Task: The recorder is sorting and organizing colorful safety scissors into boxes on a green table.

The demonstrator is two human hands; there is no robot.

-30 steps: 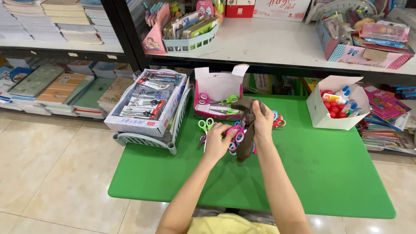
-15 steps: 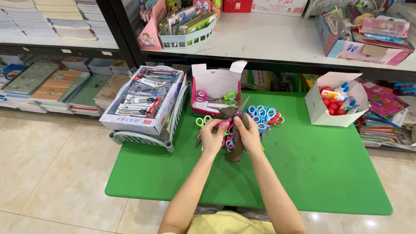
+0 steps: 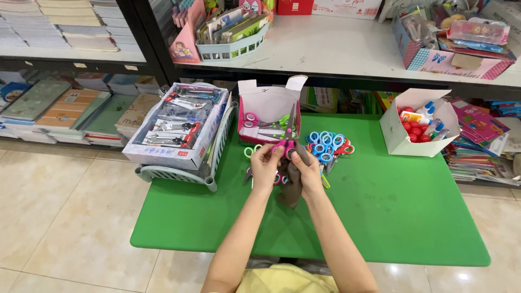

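Shop aisle, green table (image 3: pixel 391 217) under shelves. You had pink scissors (image 3: pixel 289 142) pinched upright in both hands, left hand (image 3: pixel 265 165) and right hand (image 3: pixel 307 169) closed on the handles, just before the pink box (image 3: pixel 268 108). Likely mid-sorting; next needed a clean slot-in.

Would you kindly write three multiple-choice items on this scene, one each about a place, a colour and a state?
1. Where does the heap of blue-handled scissors lie?
A. on the green table
B. on the floor
C. on the upper shelf

2. What colour are the handles of the scissors held in both hands?
A. yellow
B. pink
C. black

3. How stands the pink box?
A. flaps open
C. taped shut
B. crushed flat

Answers: 1 A, the heap rests on the tabletop; 2 B, pink loops show between left hand and right hand; 3 A, its flaps stand up.
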